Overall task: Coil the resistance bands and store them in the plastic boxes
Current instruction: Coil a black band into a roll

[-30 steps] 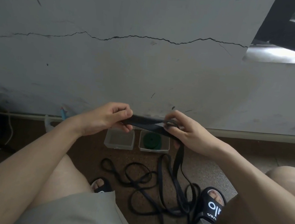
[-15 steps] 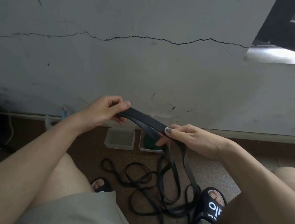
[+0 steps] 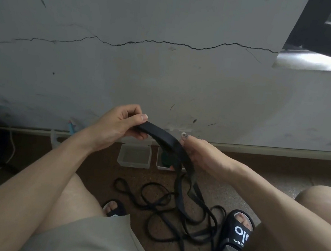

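The left hand (image 3: 119,126) pinches the band (image 3: 160,134) end between thumb and fingers; the right hand (image 3: 202,154) closes on it just beside — the rest trails to the floor; wrap each turn flat and snug, above the boxes (image 3: 134,157).

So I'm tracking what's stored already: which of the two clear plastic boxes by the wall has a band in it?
The right-hand clear plastic box, holding a dark green coil; the left-hand box looks empty.

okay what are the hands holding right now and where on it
Both grip the black resistance band: the left hand pinches its folded end, the right hand holds it further along, the rest trailing to the floor.
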`<state>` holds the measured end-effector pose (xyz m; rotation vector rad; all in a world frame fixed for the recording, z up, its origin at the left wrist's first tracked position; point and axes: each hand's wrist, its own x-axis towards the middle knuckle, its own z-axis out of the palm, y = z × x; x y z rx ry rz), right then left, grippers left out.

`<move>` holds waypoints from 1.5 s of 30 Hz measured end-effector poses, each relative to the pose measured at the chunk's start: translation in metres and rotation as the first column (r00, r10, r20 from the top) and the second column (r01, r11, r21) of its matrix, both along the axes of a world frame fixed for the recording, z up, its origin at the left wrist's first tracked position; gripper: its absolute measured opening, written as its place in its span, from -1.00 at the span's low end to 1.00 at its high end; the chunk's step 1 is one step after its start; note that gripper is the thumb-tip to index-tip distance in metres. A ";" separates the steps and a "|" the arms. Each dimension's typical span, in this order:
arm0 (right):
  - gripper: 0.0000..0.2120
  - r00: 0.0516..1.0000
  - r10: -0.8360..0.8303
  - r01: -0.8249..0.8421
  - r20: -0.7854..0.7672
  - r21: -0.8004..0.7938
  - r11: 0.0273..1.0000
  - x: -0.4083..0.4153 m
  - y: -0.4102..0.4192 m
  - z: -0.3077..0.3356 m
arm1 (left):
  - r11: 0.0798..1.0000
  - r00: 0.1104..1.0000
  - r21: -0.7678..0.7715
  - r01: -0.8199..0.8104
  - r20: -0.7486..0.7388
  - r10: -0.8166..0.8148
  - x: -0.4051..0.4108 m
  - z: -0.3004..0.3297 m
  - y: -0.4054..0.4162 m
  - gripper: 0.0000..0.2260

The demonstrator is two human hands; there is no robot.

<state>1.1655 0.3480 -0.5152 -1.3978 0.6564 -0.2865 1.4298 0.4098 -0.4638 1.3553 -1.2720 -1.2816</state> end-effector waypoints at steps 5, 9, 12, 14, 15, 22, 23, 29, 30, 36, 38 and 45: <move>-0.34 0.992 0.027 -0.049 -0.122 -0.177 0.983 0.002 0.001 0.002 | 1.000 0.993 0.017 -0.006 0.120 0.004 -0.010 0.000 0.000 -0.81; -0.55 0.989 -0.025 -0.011 -0.148 -0.239 0.971 0.004 0.001 0.004 | 1.000 0.984 0.020 -0.013 0.180 0.009 -0.011 0.003 0.000 -0.79; -0.59 0.989 -0.023 -0.013 -0.145 -0.245 0.969 0.005 0.002 0.005 | 1.000 0.977 0.019 -0.010 0.214 0.006 -0.013 0.002 0.000 -0.78; -0.58 0.988 -0.021 -0.016 -0.153 -0.235 0.972 0.007 0.004 0.004 | 0.999 0.981 0.033 -0.004 0.196 -0.003 -0.018 0.002 0.001 -0.79; -0.57 0.987 -0.020 -0.017 -0.160 -0.232 0.973 0.008 0.005 0.003 | 0.999 0.982 0.039 0.004 0.190 -0.011 -0.020 0.002 0.001 -0.80; -0.75 0.987 -0.031 -0.023 -0.157 -0.331 0.943 0.010 0.007 0.000 | 0.999 0.977 0.035 0.017 0.210 -0.023 -0.030 0.007 0.001 -0.81; -0.74 0.988 -0.052 -0.002 -0.143 -0.353 0.936 0.010 0.007 0.001 | 0.999 0.969 0.043 0.017 0.247 -0.027 -0.028 0.009 0.000 -0.80; -0.67 0.989 -0.061 0.001 -0.134 -0.407 0.913 0.009 0.005 0.006 | 0.962 0.533 -0.002 0.271 0.833 -0.148 -0.026 0.011 0.007 -0.76; -0.66 0.989 -0.050 -0.010 -0.136 -0.409 0.912 0.010 0.005 0.006 | 0.947 0.490 -0.003 0.323 0.856 -0.165 -0.031 0.012 0.010 -0.67; -0.55 0.995 -0.031 0.002 -0.093 -0.291 0.957 0.008 0.006 0.009 | 0.883 0.270 0.104 0.458 0.930 -0.250 -0.044 0.002 0.010 -0.67; -0.59 0.995 -0.017 -0.009 -0.099 -0.253 0.967 0.006 0.006 0.011 | 0.870 0.317 0.098 0.483 0.907 -0.278 -0.044 0.003 0.008 -0.74; -0.66 0.976 0.045 -0.113 -0.212 -0.318 0.941 0.000 0.007 0.015 | 0.880 0.368 -0.008 0.474 0.910 -0.190 -0.010 0.012 0.005 -0.59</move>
